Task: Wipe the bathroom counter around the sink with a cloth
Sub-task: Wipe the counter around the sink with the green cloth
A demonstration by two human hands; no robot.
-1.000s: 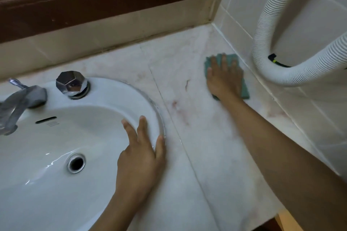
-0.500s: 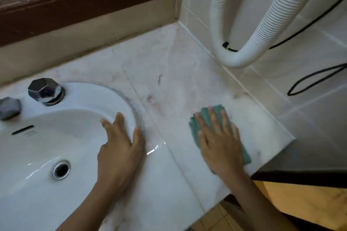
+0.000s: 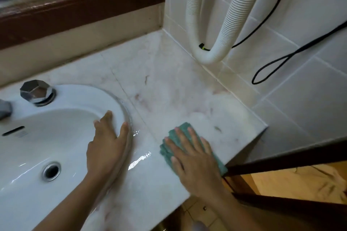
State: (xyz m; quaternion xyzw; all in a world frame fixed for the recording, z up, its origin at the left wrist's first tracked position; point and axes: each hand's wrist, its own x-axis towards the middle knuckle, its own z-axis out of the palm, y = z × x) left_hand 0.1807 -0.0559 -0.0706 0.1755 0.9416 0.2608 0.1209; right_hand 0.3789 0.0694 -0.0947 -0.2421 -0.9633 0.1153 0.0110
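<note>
The right hand (image 3: 195, 163) lies palm-down on a green cloth (image 3: 181, 133), fingers straight and slightly spread, pressing the folded cloth flat against the marble counter (image 3: 169, 95) near its front edge, just right of the sink (image 3: 62, 118). The cloth's far corner shows beyond the fingertips and its near corner reaches the counter's lip by the dark wooden frame (image 3: 281, 161). The right forearm runs in from the lower right. The left hand (image 3: 107, 148) rests flat on the sink's right rim, fingers extended and relaxed (thumb lying along the outer edge), holding nothing; its forearm comes up from the bottom centre. Wet streaks glint on the counter between the two hands. A chrome tap knob (image 3: 36, 91) sits at the sink's back rim, and a white corrugated hose (image 3: 212, 56) loops down the tiled wall (image 3: 309, 90) at right.
</note>
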